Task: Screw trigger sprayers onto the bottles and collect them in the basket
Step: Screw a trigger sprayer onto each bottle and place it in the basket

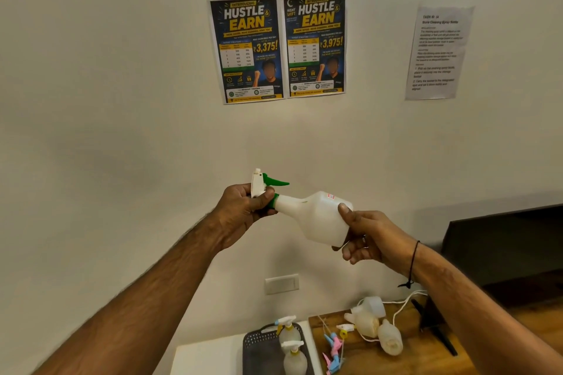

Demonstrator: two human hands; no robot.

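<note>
I hold a white bottle (313, 216) sideways in the air before the wall. My right hand (370, 237) grips its base. My left hand (243, 207) is closed around the white and green trigger sprayer (263, 184) that sits on the bottle's neck, green collar at the joint. Below, a dark grey basket (259, 350) holds two bottles with sprayers (291, 344). Loose bottles without sprayers (377, 329) lie on the wooden table, with pink, blue and yellow loose sprayers (335, 344) beside them.
The wooden table (426, 353) is at the lower right, a white surface (210, 356) under the basket at its left. A black monitor (505, 246) stands at the right. A white cable (402, 304) trails near the bottles. Posters hang on the wall (122, 100).
</note>
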